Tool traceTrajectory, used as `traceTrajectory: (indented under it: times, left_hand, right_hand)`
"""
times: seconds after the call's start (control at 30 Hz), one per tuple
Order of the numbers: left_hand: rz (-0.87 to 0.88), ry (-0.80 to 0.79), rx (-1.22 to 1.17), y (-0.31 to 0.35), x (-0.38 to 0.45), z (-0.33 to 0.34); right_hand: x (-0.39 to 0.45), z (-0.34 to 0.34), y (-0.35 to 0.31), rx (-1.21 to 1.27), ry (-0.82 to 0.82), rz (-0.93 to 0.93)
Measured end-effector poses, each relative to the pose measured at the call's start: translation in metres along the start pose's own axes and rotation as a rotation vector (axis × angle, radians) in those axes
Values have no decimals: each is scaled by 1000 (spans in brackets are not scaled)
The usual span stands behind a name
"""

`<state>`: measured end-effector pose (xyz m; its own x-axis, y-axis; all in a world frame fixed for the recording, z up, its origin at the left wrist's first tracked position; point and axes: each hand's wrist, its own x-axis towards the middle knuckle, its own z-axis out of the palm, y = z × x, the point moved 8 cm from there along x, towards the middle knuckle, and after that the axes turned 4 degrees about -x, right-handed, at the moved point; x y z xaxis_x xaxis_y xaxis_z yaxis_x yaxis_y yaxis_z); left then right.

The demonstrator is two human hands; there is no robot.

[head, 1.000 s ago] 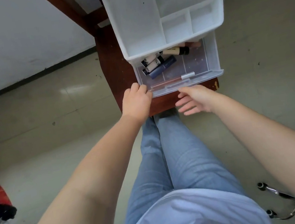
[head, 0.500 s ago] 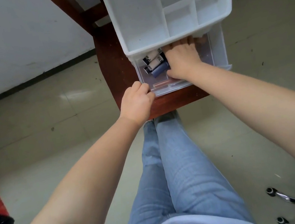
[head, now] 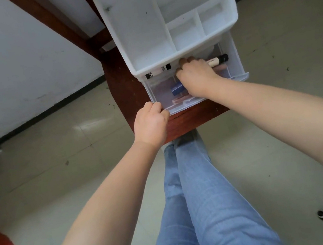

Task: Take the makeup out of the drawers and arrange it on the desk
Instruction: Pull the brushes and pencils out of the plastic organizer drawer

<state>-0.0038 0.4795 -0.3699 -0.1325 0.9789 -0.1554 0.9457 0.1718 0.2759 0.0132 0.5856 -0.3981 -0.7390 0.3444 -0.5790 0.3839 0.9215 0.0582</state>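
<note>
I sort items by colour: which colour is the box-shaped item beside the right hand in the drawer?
Dark blue item, seen in the head view.

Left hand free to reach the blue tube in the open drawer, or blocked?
Probably not as it stands. The left hand grips the front left corner of the clear drawer, and the right hand lies over most of the blue tube; only one end shows. The left would have to drop its grip first.

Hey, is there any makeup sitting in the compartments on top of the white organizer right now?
No, the top compartments of the white organizer show only bare white plastic; the makeup tubes lie in the clear drawer below.
</note>
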Motion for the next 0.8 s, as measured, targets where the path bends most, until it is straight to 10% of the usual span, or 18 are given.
traceTrajectory:
  times: [0.17,0.8]
  left_hand:
    - [-12,-19,17,-1,-2,-1]
    - [9,-147,106,8,0,-3]
  right_hand:
    - [-29,-23,-12,41,358,-276]
    - [-34,-10,51,20,121,110]
